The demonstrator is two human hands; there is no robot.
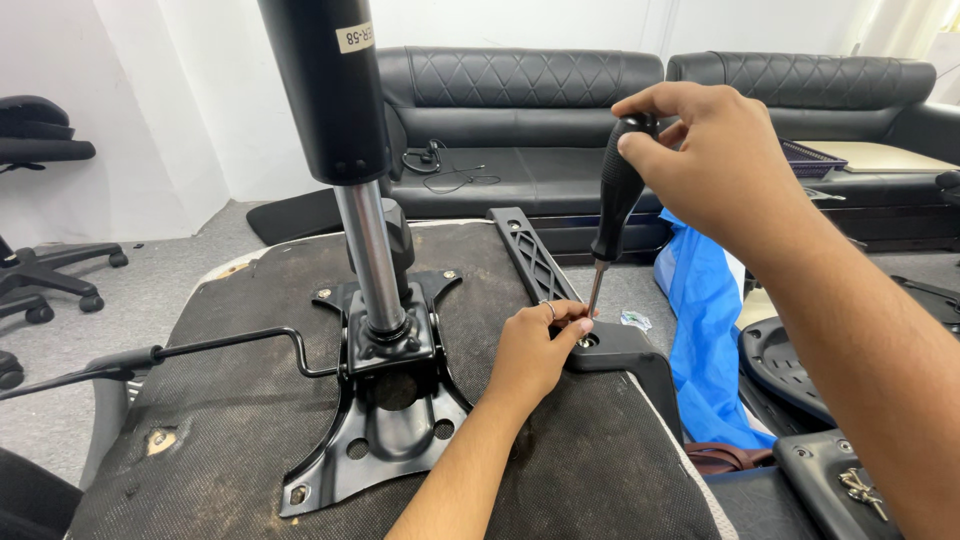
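An upturned office chair seat (250,420) lies in front of me, its black fabric underside up. A black metal mechanism plate (385,420) is bolted to it, with a gas cylinder (345,130) standing upright from it and a lever (220,345) running left. My right hand (700,160) grips the black handle of a screwdriver (618,190), held nearly upright. Its tip meets the black armrest bracket (625,350) at the seat's right edge. My left hand (535,350) pinches the shaft near the tip and rests on the bracket. A ring is on one finger.
A black armrest piece (530,250) lies along the seat's far right. Blue plastic sheet (705,310) and black chair parts (800,470) sit on the floor at right. Two black sofas (520,120) stand behind. Another office chair (40,200) is at far left.
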